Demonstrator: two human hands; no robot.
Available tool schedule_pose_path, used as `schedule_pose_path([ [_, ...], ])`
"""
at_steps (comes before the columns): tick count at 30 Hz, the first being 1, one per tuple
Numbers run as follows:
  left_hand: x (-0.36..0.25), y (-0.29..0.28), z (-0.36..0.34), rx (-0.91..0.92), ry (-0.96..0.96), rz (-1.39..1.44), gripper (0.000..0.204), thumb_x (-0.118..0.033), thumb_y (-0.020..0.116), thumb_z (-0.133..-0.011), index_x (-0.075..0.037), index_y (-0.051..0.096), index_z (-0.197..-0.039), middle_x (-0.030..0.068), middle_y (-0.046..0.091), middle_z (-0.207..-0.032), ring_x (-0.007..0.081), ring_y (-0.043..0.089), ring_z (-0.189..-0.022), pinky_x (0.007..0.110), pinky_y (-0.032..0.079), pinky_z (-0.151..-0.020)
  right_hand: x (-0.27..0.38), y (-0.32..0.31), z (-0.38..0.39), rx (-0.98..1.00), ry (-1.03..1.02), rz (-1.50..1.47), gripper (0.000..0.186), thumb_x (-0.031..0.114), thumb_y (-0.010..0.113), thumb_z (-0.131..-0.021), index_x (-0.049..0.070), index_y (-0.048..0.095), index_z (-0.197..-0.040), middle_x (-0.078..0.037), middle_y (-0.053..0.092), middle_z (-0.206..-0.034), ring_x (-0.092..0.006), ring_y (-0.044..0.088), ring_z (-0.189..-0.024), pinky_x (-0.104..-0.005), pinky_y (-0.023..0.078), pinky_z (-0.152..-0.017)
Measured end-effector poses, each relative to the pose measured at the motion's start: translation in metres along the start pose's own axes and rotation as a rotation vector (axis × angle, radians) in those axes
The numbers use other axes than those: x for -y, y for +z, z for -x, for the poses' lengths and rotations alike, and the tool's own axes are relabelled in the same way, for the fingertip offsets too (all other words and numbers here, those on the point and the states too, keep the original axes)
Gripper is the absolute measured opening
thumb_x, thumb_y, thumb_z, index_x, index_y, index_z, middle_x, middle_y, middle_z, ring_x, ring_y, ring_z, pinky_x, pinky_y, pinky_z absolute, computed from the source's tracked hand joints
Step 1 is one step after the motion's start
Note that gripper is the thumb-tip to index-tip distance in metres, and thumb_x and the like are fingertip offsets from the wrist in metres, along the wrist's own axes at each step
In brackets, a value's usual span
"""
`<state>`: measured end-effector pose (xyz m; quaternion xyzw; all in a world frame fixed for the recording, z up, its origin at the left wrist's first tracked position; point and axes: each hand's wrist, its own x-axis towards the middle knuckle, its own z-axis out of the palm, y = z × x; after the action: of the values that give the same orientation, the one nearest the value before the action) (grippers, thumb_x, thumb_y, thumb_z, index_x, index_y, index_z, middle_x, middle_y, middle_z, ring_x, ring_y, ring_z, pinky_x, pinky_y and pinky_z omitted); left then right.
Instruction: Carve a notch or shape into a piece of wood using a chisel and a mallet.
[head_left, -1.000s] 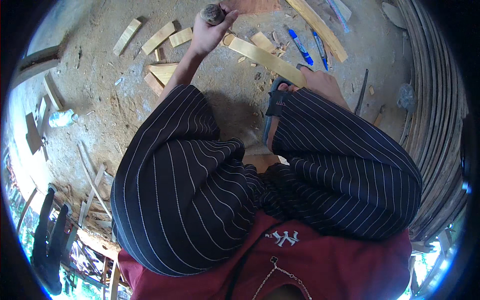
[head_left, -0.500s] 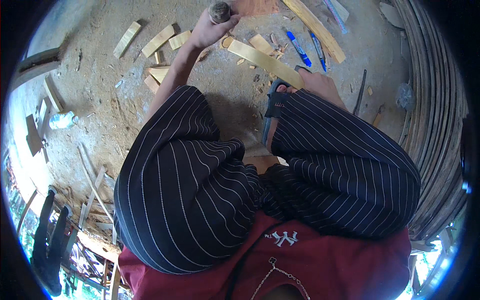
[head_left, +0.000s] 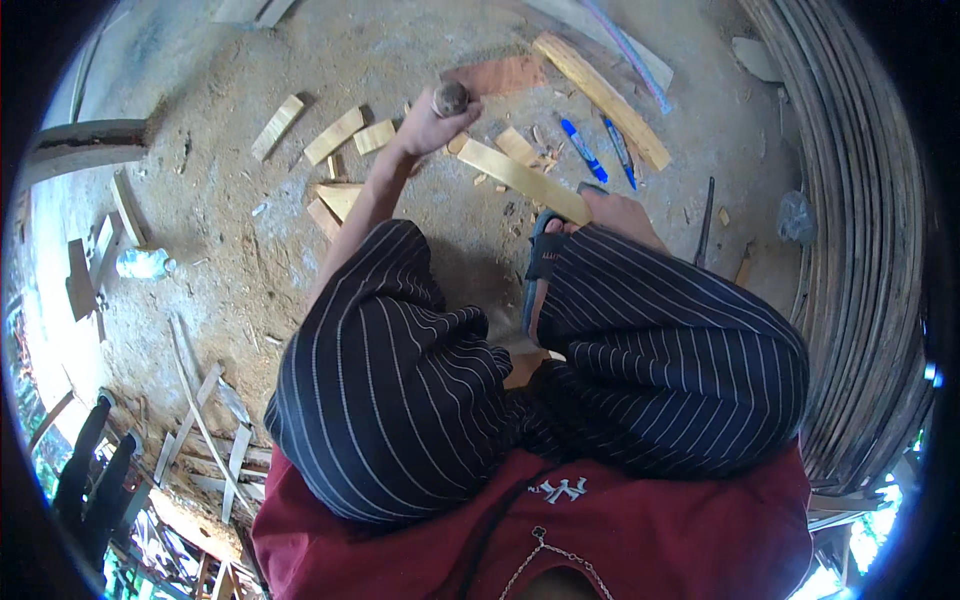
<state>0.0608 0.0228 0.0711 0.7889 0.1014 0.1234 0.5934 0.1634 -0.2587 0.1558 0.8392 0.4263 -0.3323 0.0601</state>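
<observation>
My left hand point(head_left: 428, 130) is closed round a tool's round-ended handle point(head_left: 450, 98), which is seen end-on. The rest of this tool is hidden, so I cannot tell its kind. My right hand point(head_left: 622, 215) grips the near end of a pale wooden strip point(head_left: 525, 182). The strip slants up and leftward from beside my sandalled foot point(head_left: 543, 250). Its far end lies just below my left hand, near a small round brown piece. Between the strip and the markers rest a short wooden block point(head_left: 516, 146) and some chips.
Cut wooden blocks point(head_left: 335, 135) lie left of my left forearm. Beyond are a reddish-brown flat piece point(head_left: 505, 75), a long wooden piece point(head_left: 600, 100) and two blue markers point(head_left: 583, 150). A plastic bottle point(head_left: 145, 263) lies far left. Stacked long strips point(head_left: 860, 250) line the right side.
The view has shifted, so the floor things appear lower. My left hand with the tool has come slightly nearer the strip. My right hand keeps its grip on the strip.
</observation>
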Motion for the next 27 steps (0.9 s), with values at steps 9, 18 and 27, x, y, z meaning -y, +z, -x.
schedule_pose_path([
  [9, -0.012, 0.004, 0.001, 0.005, -0.022, -0.079, 0.026, -0.023, 0.062, -0.082, -0.001, 0.054, -0.07, 0.0041, 0.043, -0.057, 0.0113, 0.041, -0.055, 0.03, 0.037, -0.051, -0.052, -0.075, 0.03, -0.404, -0.078, -0.237, 0.043, 0.03, 0.064, -0.077, 0.002, 0.054, -0.108, -0.02, 0.063, -0.087, -0.0331, 0.061, -0.084, -0.0385, 0.046, -0.074],
  [18, -0.013, 0.012, -0.001, -0.166, 0.133, 0.207, 0.016, -0.016, 0.061, -0.083, -0.003, 0.055, -0.077, -0.0007, 0.051, -0.068, 0.009, 0.047, -0.062, 0.029, 0.041, -0.056, 0.014, -0.067, 0.022, -0.486, -0.339, 0.047, 0.046, 0.022, 0.067, -0.078, -0.004, 0.048, -0.11, -0.014, 0.063, -0.072, -0.0263, 0.062, -0.059, -0.0355, 0.048, -0.056],
  [27, 0.002, 0.012, -0.004, -0.086, 0.152, 0.273, 0.019, -0.016, 0.065, -0.079, -0.003, 0.054, -0.086, 0.0012, 0.053, -0.072, 0.0117, 0.05, -0.064, 0.028, 0.044, -0.059, 0.015, -0.065, 0.014, -0.439, -0.255, 0.102, 0.053, 0.034, 0.064, -0.079, -0.005, 0.048, -0.111, -0.021, 0.063, -0.076, -0.031, 0.065, -0.069, -0.0386, 0.051, -0.059],
])
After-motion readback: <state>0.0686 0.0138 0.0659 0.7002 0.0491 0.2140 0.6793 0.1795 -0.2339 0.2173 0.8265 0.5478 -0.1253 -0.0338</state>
